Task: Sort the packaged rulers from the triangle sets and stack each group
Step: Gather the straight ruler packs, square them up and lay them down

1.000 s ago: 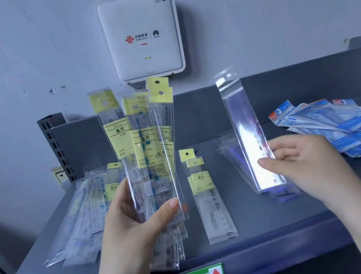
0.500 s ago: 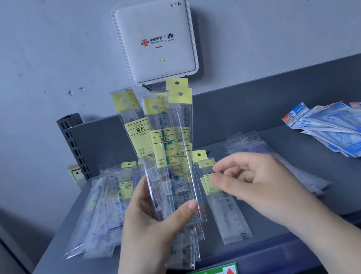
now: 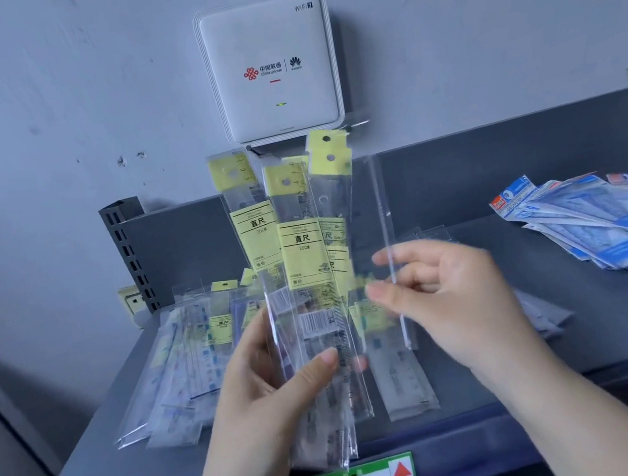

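Rulers (image 3: 304, 264) in yellow-labelled sleeves fanned upright, gripped by left hand (image 3: 273, 375), right hand (image 3: 446, 298) pinching a clear sleeve (image 3: 385, 225) (edge-on) beside them, above grey shelf (image 3: 575, 351).

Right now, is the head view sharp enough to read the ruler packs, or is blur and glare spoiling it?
Head view: labels on the fanned ruler packs in the left hand read clearly; the right hand is motion-blurred; its clear sleeve shows only as an edge highlight.

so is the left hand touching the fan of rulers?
Touching. Head view: left hand grips the fan of rulers, thumb pressed across the front, fingers behind.
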`<action>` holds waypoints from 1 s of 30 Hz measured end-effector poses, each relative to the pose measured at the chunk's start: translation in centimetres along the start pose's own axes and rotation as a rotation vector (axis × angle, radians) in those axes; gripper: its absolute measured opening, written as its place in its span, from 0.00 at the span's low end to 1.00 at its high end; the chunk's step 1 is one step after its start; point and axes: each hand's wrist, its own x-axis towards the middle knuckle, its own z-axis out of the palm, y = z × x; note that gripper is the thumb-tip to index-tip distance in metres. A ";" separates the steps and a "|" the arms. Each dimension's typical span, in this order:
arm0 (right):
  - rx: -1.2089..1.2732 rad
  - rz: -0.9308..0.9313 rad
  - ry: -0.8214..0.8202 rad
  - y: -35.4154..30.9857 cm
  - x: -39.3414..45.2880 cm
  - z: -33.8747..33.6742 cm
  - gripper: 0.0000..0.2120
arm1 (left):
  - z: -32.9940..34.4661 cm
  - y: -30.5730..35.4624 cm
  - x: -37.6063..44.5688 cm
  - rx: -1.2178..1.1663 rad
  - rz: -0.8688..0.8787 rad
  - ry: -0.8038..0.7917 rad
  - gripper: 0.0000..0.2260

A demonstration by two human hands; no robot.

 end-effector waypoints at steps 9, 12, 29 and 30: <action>-0.632 0.141 0.149 2.5 0.7 -8.0 0.08 | 0.8 0.5 0.2 -0.033 0.078 0.033 0.25; -0.868 0.239 0.152 3.6 0.9 -8.4 0.14 | 0.9 0.4 0.3 -0.001 0.086 0.029 0.29; -0.175 0.000 -0.154 -0.8 -0.4 2.5 0.15 | 0.8 1.1 -0.2 0.004 0.080 0.036 0.24; -0.162 -0.012 -0.122 -0.7 -0.4 2.6 0.16 | 0.7 1.1 -0.1 -0.033 0.067 0.046 0.20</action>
